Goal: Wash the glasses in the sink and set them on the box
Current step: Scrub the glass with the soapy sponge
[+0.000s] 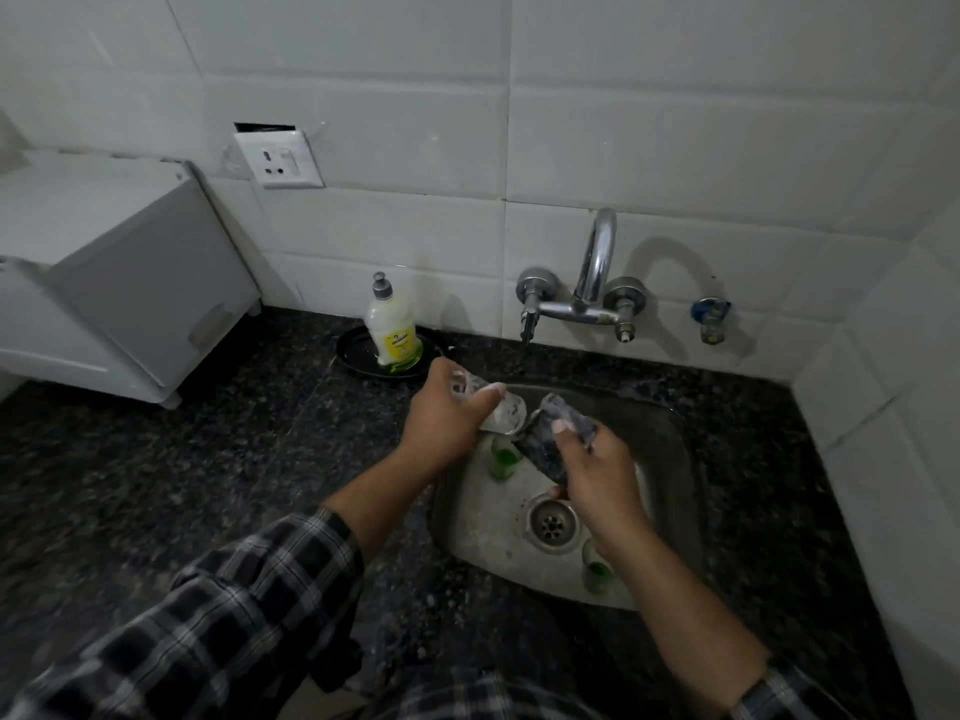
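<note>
1. Gripping a clear glass, the left grip has its fingers and thumb curled round the body of the glass. The glass lies tilted on its side, one end toward the right, above the rear-left part of the steel sink.
2. The right grip is closed round a dark scrub pad, with the thumb lying on the upper face of the pad. The pad touches the right-hand end of the held glass.
3. Two further glasses with green bases stand in the sink basin. The first green-based glass stands directly below the held glass, just left of the pad. The second green-based glass stands at the front right of the basin, partly hidden by the right wrist.
4. The drain strainer sits in the basin floor between these two glasses.
5. A chrome wall tap is mounted on the white tiles behind the sink.
6. The white box stands on the dark speckled worktop at the far left, well apart from the sink.
7. A dish soap bottle stands upright on a black round dish, between the box and the sink.
8. A wall socket is fixed above the bottle; a blue valve is to the right of the tap.
9. Both forearms carry checked sleeves.
</note>
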